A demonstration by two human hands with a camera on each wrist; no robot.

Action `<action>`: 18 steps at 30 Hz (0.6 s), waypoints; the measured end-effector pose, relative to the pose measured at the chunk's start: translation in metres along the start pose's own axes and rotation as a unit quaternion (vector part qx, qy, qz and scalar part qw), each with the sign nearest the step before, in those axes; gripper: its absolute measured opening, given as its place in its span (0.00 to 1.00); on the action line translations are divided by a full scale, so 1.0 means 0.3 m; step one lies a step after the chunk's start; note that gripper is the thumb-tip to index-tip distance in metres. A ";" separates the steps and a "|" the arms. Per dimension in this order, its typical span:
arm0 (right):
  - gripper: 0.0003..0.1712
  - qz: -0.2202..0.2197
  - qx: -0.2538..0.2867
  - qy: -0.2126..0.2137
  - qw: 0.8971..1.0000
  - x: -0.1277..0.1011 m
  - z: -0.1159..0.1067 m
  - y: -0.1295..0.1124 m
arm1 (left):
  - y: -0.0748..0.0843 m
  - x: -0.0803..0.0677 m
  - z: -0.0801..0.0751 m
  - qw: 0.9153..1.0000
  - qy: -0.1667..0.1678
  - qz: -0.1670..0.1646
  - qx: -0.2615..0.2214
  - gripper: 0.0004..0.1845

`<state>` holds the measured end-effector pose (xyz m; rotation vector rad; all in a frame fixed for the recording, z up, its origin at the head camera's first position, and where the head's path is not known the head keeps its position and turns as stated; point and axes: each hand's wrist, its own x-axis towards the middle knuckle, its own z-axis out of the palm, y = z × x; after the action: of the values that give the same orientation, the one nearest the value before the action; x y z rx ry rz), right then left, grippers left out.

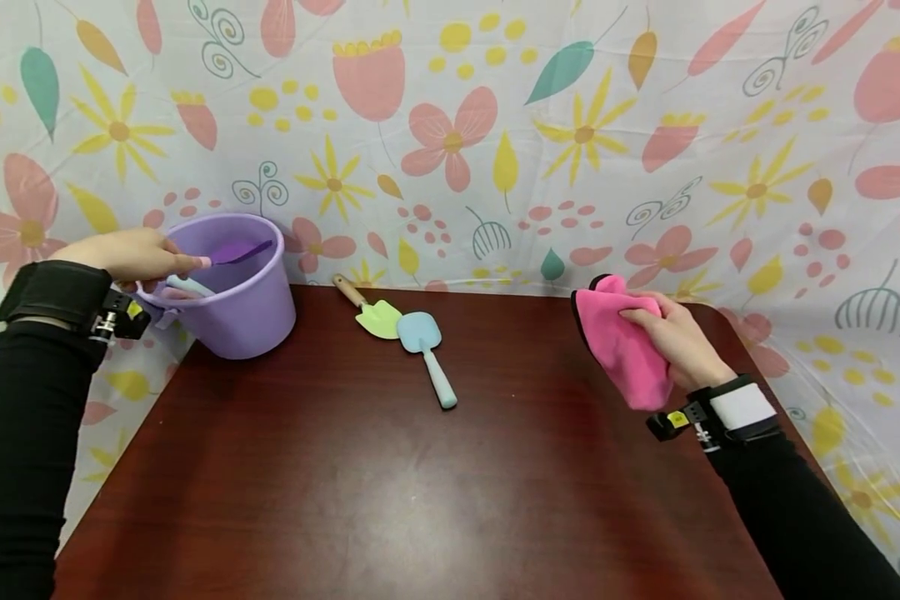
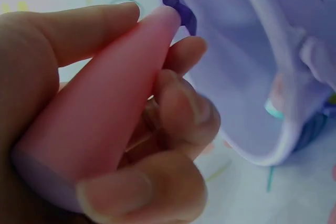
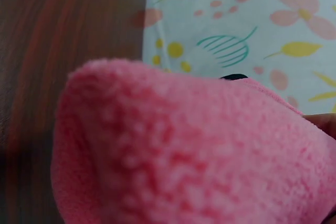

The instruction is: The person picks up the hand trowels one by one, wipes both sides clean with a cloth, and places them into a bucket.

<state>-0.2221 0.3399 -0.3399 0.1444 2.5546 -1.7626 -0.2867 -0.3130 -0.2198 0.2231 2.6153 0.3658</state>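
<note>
"Well, where did the edges lie?"

"The bucket point(image 1: 251, 312) stood at the far left corner of the table point(image 1: 307, 483), close to the side edge. Near the far edge, before a flowered curtain point(image 1: 615, 192), lay a green trowel point(image 1: 379, 320) and a blue trowel point(image 1: 420, 332), blades just beside each other. Broad brown wood ran between them and the cloth point(image 1: 618, 346)."

"And the hands?"

"The left hand point(image 1: 127, 252) had its fingers curled round the pink handle of a tool point(image 2: 100, 98), whose purple end was at the bucket's mouth. The right hand point(image 1: 678, 346) pinched the cloth over the table's right side."

"How many altogether?"

"One bucket, one cloth, two trowels, one tool in hand. Pale pieces point(image 1: 191, 286) showed in the bucket; partly hidden, I couldn't count them."
</note>
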 end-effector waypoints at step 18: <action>0.29 -0.021 -0.103 0.003 0.994 0.024 0.060 0.132 | -0.023 0.113 0.093 0.994 0.060 -0.001 0.088 0.17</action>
<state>-0.2258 0.3373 -0.3839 0.0897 2.7430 -1.4997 -0.3031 -0.3058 -0.2606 0.2647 2.7677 0.1508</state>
